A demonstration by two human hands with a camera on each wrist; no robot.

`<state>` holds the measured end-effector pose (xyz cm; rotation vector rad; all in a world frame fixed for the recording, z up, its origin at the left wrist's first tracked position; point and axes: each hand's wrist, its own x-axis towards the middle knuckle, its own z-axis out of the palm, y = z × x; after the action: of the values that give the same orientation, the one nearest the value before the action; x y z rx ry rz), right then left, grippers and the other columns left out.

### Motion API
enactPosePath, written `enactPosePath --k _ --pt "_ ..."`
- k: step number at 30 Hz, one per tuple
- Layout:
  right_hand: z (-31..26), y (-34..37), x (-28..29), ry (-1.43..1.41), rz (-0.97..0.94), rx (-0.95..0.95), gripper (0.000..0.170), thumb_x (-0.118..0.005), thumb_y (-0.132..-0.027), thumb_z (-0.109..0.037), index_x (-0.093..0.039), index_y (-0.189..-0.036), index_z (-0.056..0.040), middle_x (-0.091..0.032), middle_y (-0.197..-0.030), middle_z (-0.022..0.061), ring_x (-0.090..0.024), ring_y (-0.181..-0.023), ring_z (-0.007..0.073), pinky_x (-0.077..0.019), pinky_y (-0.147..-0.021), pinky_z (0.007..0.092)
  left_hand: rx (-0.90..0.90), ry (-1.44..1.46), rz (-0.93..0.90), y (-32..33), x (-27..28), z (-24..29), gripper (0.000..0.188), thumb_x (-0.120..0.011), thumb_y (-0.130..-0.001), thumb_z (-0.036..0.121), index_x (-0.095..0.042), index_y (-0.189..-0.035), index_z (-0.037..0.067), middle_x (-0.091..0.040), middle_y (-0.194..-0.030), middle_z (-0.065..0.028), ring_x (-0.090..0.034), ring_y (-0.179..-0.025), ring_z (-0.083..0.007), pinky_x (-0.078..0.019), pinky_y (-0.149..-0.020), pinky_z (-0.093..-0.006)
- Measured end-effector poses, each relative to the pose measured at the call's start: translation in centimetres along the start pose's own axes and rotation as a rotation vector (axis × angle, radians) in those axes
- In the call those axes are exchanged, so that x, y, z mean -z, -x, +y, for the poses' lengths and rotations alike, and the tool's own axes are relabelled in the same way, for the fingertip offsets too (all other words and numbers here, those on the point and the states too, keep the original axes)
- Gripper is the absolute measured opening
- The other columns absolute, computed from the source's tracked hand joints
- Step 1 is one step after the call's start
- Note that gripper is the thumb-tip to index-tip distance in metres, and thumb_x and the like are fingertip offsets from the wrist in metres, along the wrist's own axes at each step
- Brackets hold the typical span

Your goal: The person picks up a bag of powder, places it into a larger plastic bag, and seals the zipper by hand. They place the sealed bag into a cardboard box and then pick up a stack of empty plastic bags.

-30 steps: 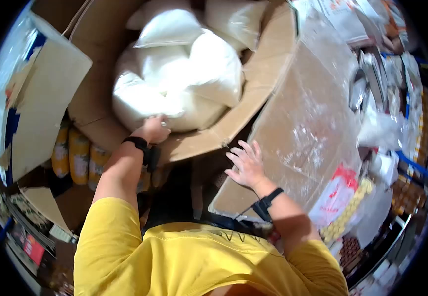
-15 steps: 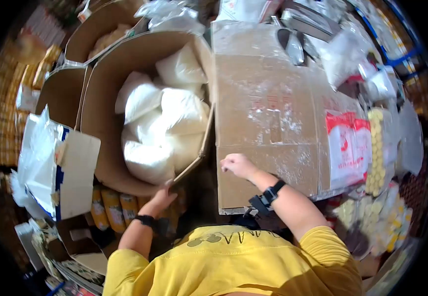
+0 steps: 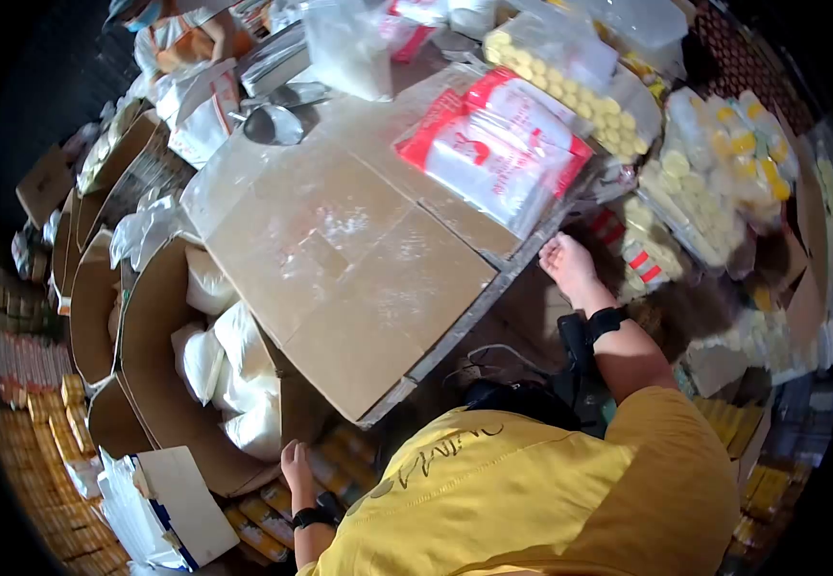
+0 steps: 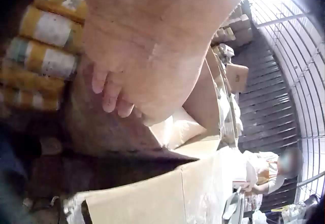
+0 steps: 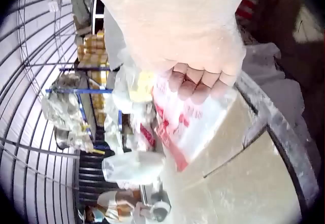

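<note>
My left hand (image 3: 297, 468) hangs loosely at the near edge of a large cardboard box (image 3: 148, 384) with white filled bags (image 3: 239, 346) inside. In the left wrist view its fingers (image 4: 110, 97) droop slightly bent and hold nothing. My right hand (image 3: 568, 269) hovers by the near right edge of a cardboard-topped table (image 3: 340, 240), fingers loosely curled and holding nothing. Beyond it, red and white printed plastic bags (image 3: 493, 144) lie flat on the table. Those bags show behind the fingers (image 5: 195, 84) in the right wrist view.
Packs of round yellowish pieces (image 3: 618, 125) lie beyond the printed bags. A metal scoop (image 3: 274, 125) and a clear bag of white stuff (image 3: 349, 53) sit at the table's far side. Another person (image 3: 181, 43) is at the far left. A white carton (image 3: 186, 504) stands left of my left hand.
The view has swung right, toward the table. My left hand has come away from the white bags and past the box rim; my right hand has moved from over the cardboard to beyond the table edge.
</note>
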<state>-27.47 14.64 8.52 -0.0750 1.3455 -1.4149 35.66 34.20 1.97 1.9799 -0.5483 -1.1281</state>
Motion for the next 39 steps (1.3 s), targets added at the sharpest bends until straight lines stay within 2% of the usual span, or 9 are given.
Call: enactPosePath --k 5,8,10,19,25,28,31,35,39 --pt "-2.9 0.4 7.5 -0.257 0.199 0.002 0.023 -0.049 -0.093 -0.030 -0.053 -0.087 -0.0083 -0.057 -0.094 0.0037 -0.054 -0.096 0.0200 -0.0435 -0.086 0.0347 -0.046 -0.071 -0.196 2.4 -5.8 4.9 0.024 -0.054 -0.092 0.017 -0.055 -0.112 0.005 -0.062 -0.096 -0.0040 -0.058 -0.079 -0.0106 -0.0426 -0.061 -0.0210" --pt "-2.0 -0.9 12.5 -0.546 -0.313 0.076 0.019 -0.044 -0.095 -0.026 -0.053 -0.088 -0.0115 -0.057 -0.094 0.0019 -0.052 -0.097 0.0219 -0.0409 -0.090 0.0369 -0.096 0.003 -0.254 3.1 -8.0 7.0 0.019 -0.054 -0.092 0.013 -0.057 -0.109 0.005 -0.061 -0.092 -0.0022 -0.057 -0.078 -0.0092 -0.0416 -0.061 -0.0195" --pt "-5.6 3.0 7.0 -0.520 0.090 0.094 0.016 -0.051 -0.092 -0.025 -0.055 -0.087 -0.0108 -0.058 -0.090 0.0025 -0.054 -0.091 0.0200 -0.0428 -0.087 0.0362 -0.125 -0.097 -0.233 3.5 -8.9 8.7 0.019 -0.053 -0.093 0.014 -0.057 -0.109 0.006 -0.061 -0.094 -0.0018 -0.058 -0.081 -0.0090 -0.0421 -0.063 -0.0194" --pt "-12.6 10.5 -0.4 -0.589 -0.611 0.302 0.027 -0.048 -0.094 -0.032 -0.056 -0.093 -0.0066 -0.058 -0.090 0.0063 -0.056 -0.087 0.0225 -0.0456 -0.085 0.0396 -0.138 0.013 -0.216 1.8 -8.0 12.8 0.023 -0.050 -0.094 0.021 -0.056 -0.112 0.009 -0.062 -0.101 -0.0016 -0.058 -0.090 -0.0118 -0.0433 -0.077 -0.0267" --pt "-11.9 9.3 -0.6 -0.809 -0.072 0.353 0.042 -0.045 -0.092 -0.044 -0.054 -0.103 -0.0043 -0.057 -0.094 0.0072 -0.052 -0.088 0.0247 -0.0437 -0.087 0.0411 -0.085 0.210 -0.207 0.6 -6.6 10.5 0.025 -0.049 -0.095 0.024 -0.054 -0.114 0.009 -0.061 -0.105 -0.0031 -0.058 -0.093 -0.0136 -0.0430 -0.080 -0.0287" --pt "-9.0 8.0 2.7 -0.623 0.168 0.400 0.059 -0.039 -0.094 -0.044 -0.036 -0.135 -0.0032 -0.037 -0.141 0.0096 -0.037 -0.127 0.0254 -0.0322 -0.105 0.0413 -0.050 0.293 -0.165 0.3 -6.0 9.7 0.025 -0.050 -0.095 0.025 -0.054 -0.114 0.010 -0.061 -0.106 -0.0029 -0.058 -0.094 -0.0137 -0.0428 -0.080 -0.0290" --pt "-8.1 5.9 5.4 -0.297 0.476 0.445 0.032 -0.052 -0.090 -0.021 -0.052 -0.118 -0.0052 -0.060 -0.107 0.0058 -0.056 -0.096 0.0204 -0.0450 -0.084 0.0340 -0.054 0.313 -0.106 0.0 -6.0 9.8 0.023 -0.050 -0.094 0.025 -0.055 -0.111 0.009 -0.061 -0.102 -0.0025 -0.057 -0.092 -0.0130 -0.0428 -0.079 -0.0285" --pt "-11.1 5.3 3.6 0.769 0.413 1.079 0.014 -0.059 -0.083 -0.011 -0.064 -0.085 0.0022 -0.063 -0.080 0.0071 -0.057 -0.074 0.0153 -0.0454 -0.071 0.0258 -0.199 0.152 -0.066 -1.2 -6.2 10.3 0.018 -0.053 -0.093 0.024 -0.059 -0.091 0.007 -0.060 -0.083 -0.0007 -0.053 -0.073 -0.0093 -0.0409 -0.067 -0.0239" --pt "-14.3 4.2 -4.2 0.737 0.262 1.059 0.013 -0.061 -0.081 -0.012 -0.066 -0.087 -0.0017 -0.066 -0.086 0.0129 -0.064 -0.083 0.0221 -0.0475 -0.075 0.0297 -0.448 -0.021 -0.125 -1.6 -11.2 14.0 0.031 -0.056 -0.093 0.023 -0.052 -0.067 0.006 -0.048 -0.059 0.0019 -0.038 -0.055 -0.0052 -0.0314 -0.053 -0.0198"
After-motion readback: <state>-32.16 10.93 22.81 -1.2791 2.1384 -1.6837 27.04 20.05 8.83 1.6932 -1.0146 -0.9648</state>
